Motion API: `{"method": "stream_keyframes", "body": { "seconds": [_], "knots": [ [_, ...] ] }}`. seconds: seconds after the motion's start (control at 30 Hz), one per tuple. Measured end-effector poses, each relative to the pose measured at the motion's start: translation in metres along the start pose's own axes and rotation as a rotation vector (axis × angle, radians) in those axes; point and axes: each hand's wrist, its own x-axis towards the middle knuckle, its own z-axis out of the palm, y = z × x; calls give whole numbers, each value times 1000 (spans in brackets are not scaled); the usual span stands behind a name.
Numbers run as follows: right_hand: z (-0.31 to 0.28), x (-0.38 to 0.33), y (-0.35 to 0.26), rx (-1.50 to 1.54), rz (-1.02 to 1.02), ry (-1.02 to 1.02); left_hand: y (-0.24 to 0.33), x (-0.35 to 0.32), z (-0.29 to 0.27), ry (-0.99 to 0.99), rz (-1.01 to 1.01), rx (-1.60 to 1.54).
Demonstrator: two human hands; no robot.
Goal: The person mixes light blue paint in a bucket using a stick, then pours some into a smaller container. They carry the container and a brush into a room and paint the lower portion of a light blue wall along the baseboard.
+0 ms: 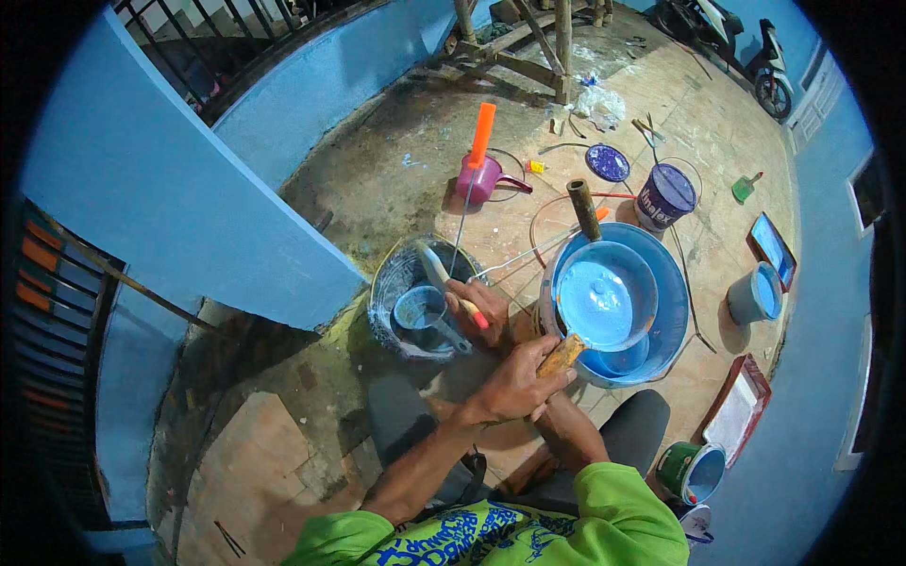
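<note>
Forearms (415, 472) crossed, the left grip (522, 383) clasps the handle (563, 355) of a paint-coated pan (604, 288), its long axis running away above a blue tub (676, 311); the right grip (488, 307) clenches a pale tool (433, 264) slanting far-left over a bucket (379, 307).

Blue walls (170, 170) stand either side here; stained tan floor tiles (722, 151) stretch between; a rough wooden frame (564, 57) beyond; dark bars (97, 377) left.

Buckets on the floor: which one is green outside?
The small bucket at lower right, just below the red-edged tray. Its wall alone is green; the big tub is blue, and the labelled bucket beyond it purple.
</note>
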Motion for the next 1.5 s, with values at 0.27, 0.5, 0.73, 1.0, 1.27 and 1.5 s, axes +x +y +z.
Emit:
{"method": "stream_keyframes", "body": {
  "seconds": [0.27, 0.5, 0.73, 1.0, 1.27, 1.5],
  "knots": [
    [13, -55, 66, -75, 91, -299, -23, 22, 4, -16, 100, 29],
    [-6, 12, -30, -5, -22, 69, -9, 7, 2, 21, -54, 39],
    [-4, -47, 27, -36, 12, -127, -14, 16, 7, 6, 70, 102],
    [-18, -3, -12, -101, -55, -95, -17, 14, 15, -21, 16, 59],
    [-20, -17, 33, -88, 21, -175, -29, 22, 18, -62, 23, 98],
    [-16, 16, -34, -52, 43, -53, -27, 7, 10, 36, -4, 102]
  ]
}}
